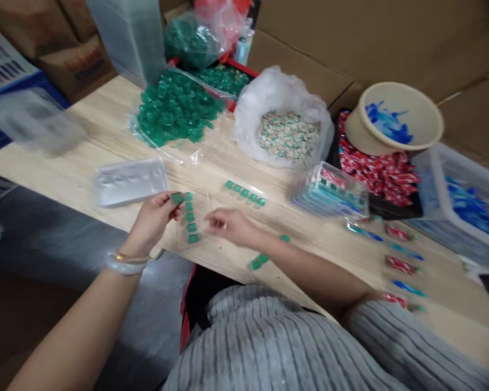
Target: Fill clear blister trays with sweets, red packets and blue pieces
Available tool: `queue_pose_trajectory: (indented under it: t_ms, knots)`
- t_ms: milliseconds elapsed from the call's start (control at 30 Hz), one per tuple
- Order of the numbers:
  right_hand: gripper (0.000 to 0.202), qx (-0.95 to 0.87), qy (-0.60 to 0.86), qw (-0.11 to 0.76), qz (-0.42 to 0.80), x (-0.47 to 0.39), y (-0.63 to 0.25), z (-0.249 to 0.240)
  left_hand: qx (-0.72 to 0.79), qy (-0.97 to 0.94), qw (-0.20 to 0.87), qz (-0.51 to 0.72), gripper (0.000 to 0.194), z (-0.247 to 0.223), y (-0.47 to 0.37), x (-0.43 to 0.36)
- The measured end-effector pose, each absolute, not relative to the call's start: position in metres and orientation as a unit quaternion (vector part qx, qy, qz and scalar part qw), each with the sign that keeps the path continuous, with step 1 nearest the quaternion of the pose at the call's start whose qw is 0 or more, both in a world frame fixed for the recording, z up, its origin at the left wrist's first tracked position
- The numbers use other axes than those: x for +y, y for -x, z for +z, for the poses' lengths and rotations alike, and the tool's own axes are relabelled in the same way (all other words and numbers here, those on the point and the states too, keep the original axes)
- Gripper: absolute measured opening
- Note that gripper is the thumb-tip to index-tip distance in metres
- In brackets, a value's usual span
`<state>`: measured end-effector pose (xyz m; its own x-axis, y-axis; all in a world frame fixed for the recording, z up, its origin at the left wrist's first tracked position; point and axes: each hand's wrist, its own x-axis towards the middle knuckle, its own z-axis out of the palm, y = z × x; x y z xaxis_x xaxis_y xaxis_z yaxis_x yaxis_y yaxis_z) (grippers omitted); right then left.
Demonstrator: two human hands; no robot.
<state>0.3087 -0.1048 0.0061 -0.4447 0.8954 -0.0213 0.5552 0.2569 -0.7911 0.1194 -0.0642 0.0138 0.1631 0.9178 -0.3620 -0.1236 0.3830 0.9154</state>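
My left hand [155, 214], a bracelet at its wrist, pinches a small green square piece [177, 198] between thumb and fingers. Just right of it, a column of similar green pieces [190, 216] lies on what looks like clear plastic. My right hand [232, 225] hovers right of that column with its fingers curled. Motion blurs its fingertips, so whether they hold anything is unclear. A slanted row of green pieces [244, 193] lies beyond my right hand. A few more green pieces [255, 264] rest near my right forearm.
A clear plastic tray [132, 182] sits left. Behind are a heap of green packets [175, 108], a white bag [250, 117] of small pieces and stacked filled trays [330, 190]. Rightward stand a cream bucket [356, 130], red packets [383, 176] and a clear bin [438, 190].
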Motion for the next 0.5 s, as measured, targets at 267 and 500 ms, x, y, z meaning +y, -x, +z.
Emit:
queue_pose_trajectory:
  t_ms: [267, 500]
  knots:
    - [0.017, -0.692, 0.477, 0.373, 0.392, -0.08, -0.348, 0.055, 0.435, -0.403, 0.75, 0.295, 0.021, 0.036, -0.191, -0.065]
    - [0.021, -0.536, 0.497, 0.444, 0.519, -0.08, -0.318, 0.006, 0.433, -0.293, 0.795, 0.308, 0.027, 0.018, -0.185, -0.073]
